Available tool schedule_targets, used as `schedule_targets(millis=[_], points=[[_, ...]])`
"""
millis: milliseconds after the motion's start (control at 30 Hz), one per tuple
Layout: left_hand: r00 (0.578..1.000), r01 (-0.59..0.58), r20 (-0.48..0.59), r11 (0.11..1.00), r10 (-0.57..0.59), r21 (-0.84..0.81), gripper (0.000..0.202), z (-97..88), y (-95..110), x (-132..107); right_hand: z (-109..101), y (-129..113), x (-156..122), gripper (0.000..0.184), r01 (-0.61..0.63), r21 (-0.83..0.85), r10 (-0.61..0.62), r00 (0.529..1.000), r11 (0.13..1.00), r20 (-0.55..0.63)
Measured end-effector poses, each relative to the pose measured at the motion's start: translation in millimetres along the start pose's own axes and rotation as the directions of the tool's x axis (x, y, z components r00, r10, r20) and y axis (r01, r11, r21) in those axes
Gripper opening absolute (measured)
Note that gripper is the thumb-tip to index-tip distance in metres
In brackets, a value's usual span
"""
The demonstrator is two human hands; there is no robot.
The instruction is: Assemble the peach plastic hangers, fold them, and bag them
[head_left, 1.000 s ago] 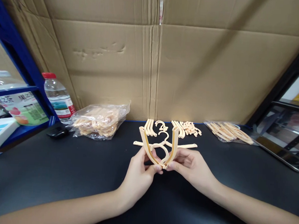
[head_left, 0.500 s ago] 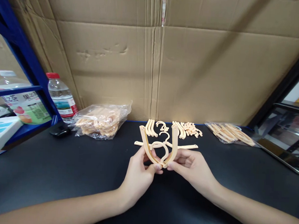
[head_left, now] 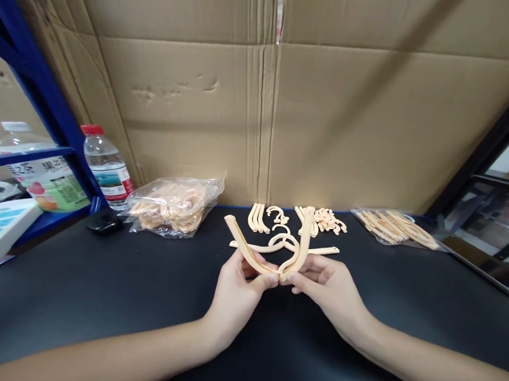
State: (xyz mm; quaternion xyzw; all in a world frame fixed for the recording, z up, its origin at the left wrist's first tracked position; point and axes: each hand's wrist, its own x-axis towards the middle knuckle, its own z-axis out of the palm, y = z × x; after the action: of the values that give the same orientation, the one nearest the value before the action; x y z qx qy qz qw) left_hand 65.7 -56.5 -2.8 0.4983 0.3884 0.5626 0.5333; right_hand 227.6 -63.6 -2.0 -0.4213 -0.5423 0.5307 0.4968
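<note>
A cream plastic folding clothes hanger (head_left: 304, 238) is held between both hands above the black table, its two arms raised in a V and its hook curving up between them. My left hand (head_left: 243, 289) is closed on the left arm near the joint, thumb on top. My right hand (head_left: 324, 282) pinches the right arm near the same joint. Behind it an opened-out hanger (head_left: 323, 251) lies on the table. Farther back lie several loose hanger arms (head_left: 259, 218), a few hooks (head_left: 277, 215) and a pile of small hanger parts (head_left: 329, 220).
At the left, a clear bag of cream parts (head_left: 174, 206) sits near a red-capped water bottle (head_left: 106, 168) and a black object (head_left: 103, 221). Another bag of parts (head_left: 395, 227) lies right, beside a flat dark device (head_left: 481, 262). A cardboard wall (head_left: 199, 108) closes the back.
The held hanger's arms have spread wider, the left one tilting outward to the left and the right one to the right. Its hook has swung toward the right arm. Both hands stay nearly in place.
</note>
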Motion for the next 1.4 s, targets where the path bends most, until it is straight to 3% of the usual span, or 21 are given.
schedule_targets(millis=[400,600,700,833,1033,1100,1133,1233,1300,1333,1400], points=[[0.994,0.058,0.090,0.997,-0.054,-0.043,0.027,2.4,6,-2,-3,2,2,0.019,0.055,0.016,-0.054,0.997,0.998,-0.053],[0.998,0.046,0.030,0.999,-0.047,0.013,0.033,-6.3,13,6,-24,-5,13,0.020,0.102,0.088,-0.105,0.994,0.991,0.024],[0.995,0.096,0.036,0.995,-0.097,0.025,0.031,-17.0,22,18,-51,-20,26,0.021,0.057,-0.033,-0.052,0.990,0.998,0.129],[0.986,0.129,0.098,0.991,-0.133,0.045,0.028,-33.3,32,30,-83,-37,40,0.024,0.108,-0.308,-0.059,0.985,0.945,0.163],[0.961,0.019,0.262,0.964,-0.091,0.267,0.031,-62.6,30,38,-98,-41,45,0.022,0.175,-0.508,-0.047,0.966,0.844,0.254],[0.932,-0.174,0.364,0.883,0.004,0.437,0.021,-71.7,28,42,-99,-41,44,0.022,0.197,-0.586,-0.021,0.956,0.786,0.294],[0.901,-0.309,0.427,0.802,0.075,0.511,0.017,-75.5,27,45,-99,-41,43,0.021,0.216,-0.633,-0.009,0.950,0.744,0.313],[0.724,-0.663,0.651,0.493,0.228,0.564,0.008,-82.6,25,53,-99,-42,42,0.017,0.308,-0.751,-0.032,0.933,0.584,0.358],[0.616,-0.777,0.749,0.348,0.243,0.525,0.007,-84.5,24,56,-98,-42,42,0.016,0.372,-0.787,-0.064,0.917,0.492,0.393],[0.587,-0.803,0.772,0.296,0.242,0.518,0.008,-84.9,24,57,-97,-41,42,0.016,0.395,-0.791,-0.069,0.908,0.467,0.413],[0.576,-0.817,0.777,0.212,0.255,0.536,0.009,-85.1,22,58,-96,-38,44,0.016,0.424,-0.789,-0.067,0.894,0.446,0.442]])
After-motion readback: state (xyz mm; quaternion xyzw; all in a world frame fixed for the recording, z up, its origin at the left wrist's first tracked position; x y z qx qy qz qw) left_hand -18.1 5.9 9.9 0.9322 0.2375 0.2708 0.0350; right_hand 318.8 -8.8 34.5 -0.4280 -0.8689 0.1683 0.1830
